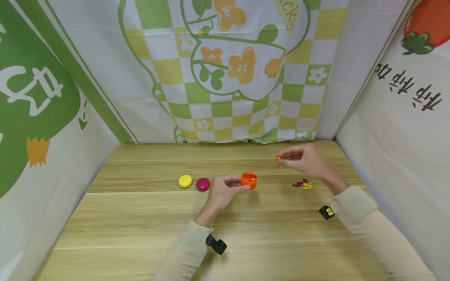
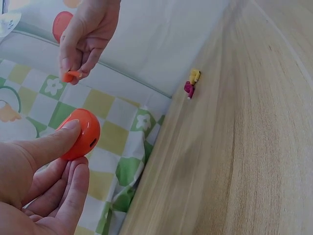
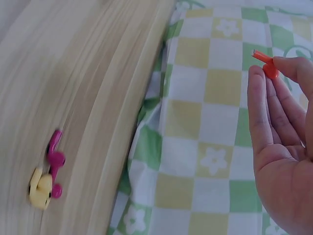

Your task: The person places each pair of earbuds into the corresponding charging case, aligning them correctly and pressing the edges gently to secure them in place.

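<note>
My left hand (image 1: pixel 222 192) holds an orange earbud case (image 1: pixel 249 182) above the table, thumb on its front and fingers behind. Its lid stands up in the head view, with the inside facing me. A small port shows on the case (image 2: pixel 84 134) in the left wrist view. To the right and a bit farther off, my right hand (image 1: pixel 303 159) pinches an orange earbud (image 3: pixel 264 63) between thumb and fingertips, its stem sticking out. Below that hand, magenta earbuds (image 1: pixel 300 182) and yellow earbuds (image 1: pixel 308 186) lie close together on the table.
A yellow round case (image 1: pixel 185 181) and a magenta round case (image 1: pixel 202 184) sit side by side on the wooden table (image 1: pixel 140 218), left of my left hand. Printed cloth (image 1: pixel 225 113) hangs behind the table's far edge, with more cloth walls left and right.
</note>
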`<act>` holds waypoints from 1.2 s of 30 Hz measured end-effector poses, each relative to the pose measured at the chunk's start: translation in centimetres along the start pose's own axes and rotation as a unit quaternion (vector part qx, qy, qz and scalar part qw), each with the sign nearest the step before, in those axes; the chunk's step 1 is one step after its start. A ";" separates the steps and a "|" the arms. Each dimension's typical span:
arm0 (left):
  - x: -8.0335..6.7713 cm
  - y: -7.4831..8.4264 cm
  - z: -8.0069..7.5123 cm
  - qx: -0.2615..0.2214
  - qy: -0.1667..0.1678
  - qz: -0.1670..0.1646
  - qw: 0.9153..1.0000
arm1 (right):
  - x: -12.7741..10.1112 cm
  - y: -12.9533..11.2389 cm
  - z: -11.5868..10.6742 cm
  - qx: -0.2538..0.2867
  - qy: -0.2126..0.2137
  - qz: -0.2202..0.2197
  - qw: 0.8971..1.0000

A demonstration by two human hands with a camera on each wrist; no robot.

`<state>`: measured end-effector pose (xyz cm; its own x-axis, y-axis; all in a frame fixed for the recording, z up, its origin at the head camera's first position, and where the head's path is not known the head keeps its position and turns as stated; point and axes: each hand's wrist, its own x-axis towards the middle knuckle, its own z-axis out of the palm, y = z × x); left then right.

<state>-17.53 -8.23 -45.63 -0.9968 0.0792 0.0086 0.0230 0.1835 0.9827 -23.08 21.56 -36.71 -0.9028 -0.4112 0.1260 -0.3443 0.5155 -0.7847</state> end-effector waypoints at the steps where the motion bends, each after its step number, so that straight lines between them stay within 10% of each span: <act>1: 0.0 0.0 0.0 0.000 0.000 0.000 1.000 | 0.1 -0.2 0.3 0.004 -0.003 -0.006 1.000; 19: 0.3 0.1 0.3 -0.017 0.001 0.010 1.000 | 1.9 -2.5 5.0 0.058 -0.044 -0.052 0.996; 36: 0.2 0.1 0.3 -0.037 -0.015 0.017 0.999 | 1.9 -2.6 8.0 -0.014 -0.038 -0.082 0.996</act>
<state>-17.67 -7.90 -45.63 -0.9929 0.1130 0.0378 0.0501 0.1073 0.9930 -21.85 13.35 -39.27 -0.8119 -0.5467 0.2048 -0.4940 0.4564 -0.7400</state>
